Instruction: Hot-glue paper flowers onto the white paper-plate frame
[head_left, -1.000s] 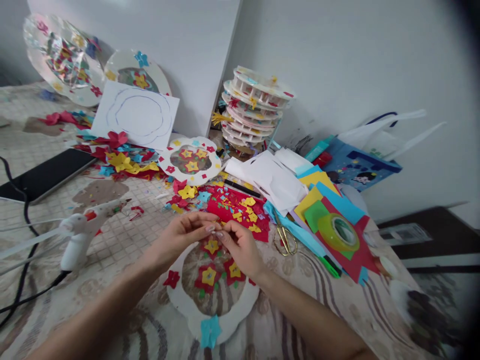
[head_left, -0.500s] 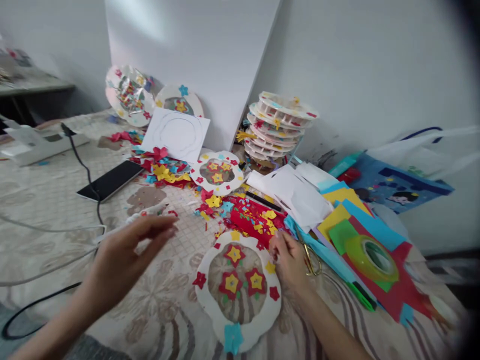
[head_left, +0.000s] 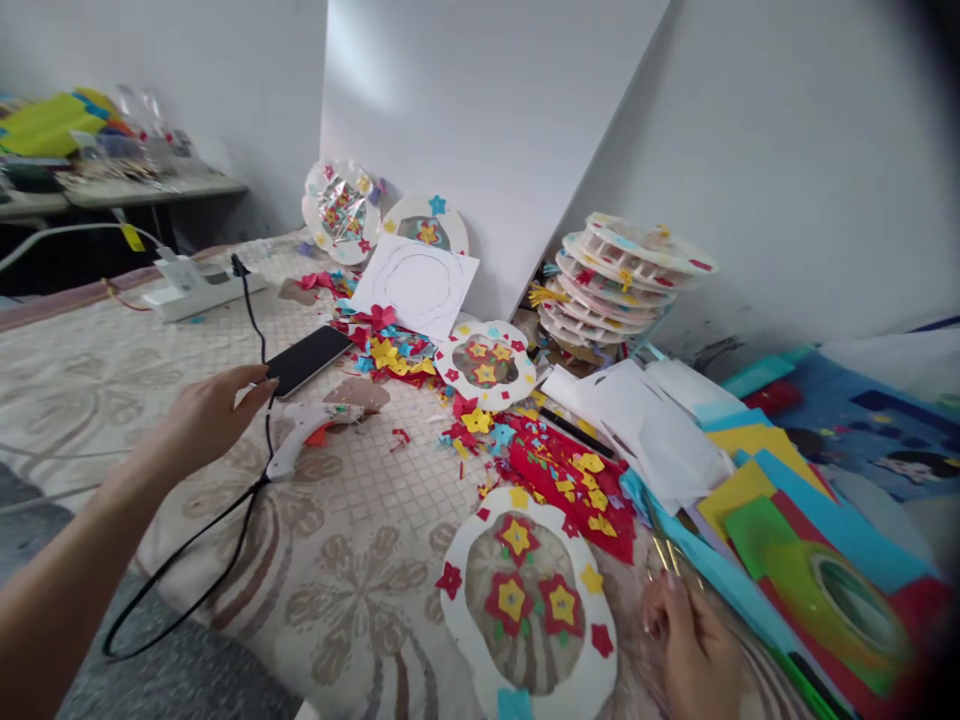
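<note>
My left hand (head_left: 217, 415) reaches over the table at left, thumb and fingers slightly apart. Its fingertips are at the black cable (head_left: 268, 425) beside the phone (head_left: 309, 360); whether they touch the cable is unclear. Just right of the hand, a white glue gun (head_left: 298, 430) lies on its side. My right hand (head_left: 690, 640) is at lower right with its fingers closed, partly over the handles of gold scissors (head_left: 666, 552); what the fingers hold is hidden. Between the hands, a white scalloped ring (head_left: 463, 620) with red and yellow paper flowers lies flat.
A smaller decorated ring (head_left: 448, 372) sits beyond, beside paper scraps (head_left: 390, 350) and red paper (head_left: 555, 470). Stacked rings (head_left: 622, 280) stand by the wall. Coloured sheets (head_left: 817, 500) and a tape roll (head_left: 855, 610) lie right. A power strip (head_left: 202, 295) is at far left.
The view has swung left. My left hand has moved left, uncovering the glue gun. My right hand has left the ring's edge and moved right and nearer, to the scissors.
</note>
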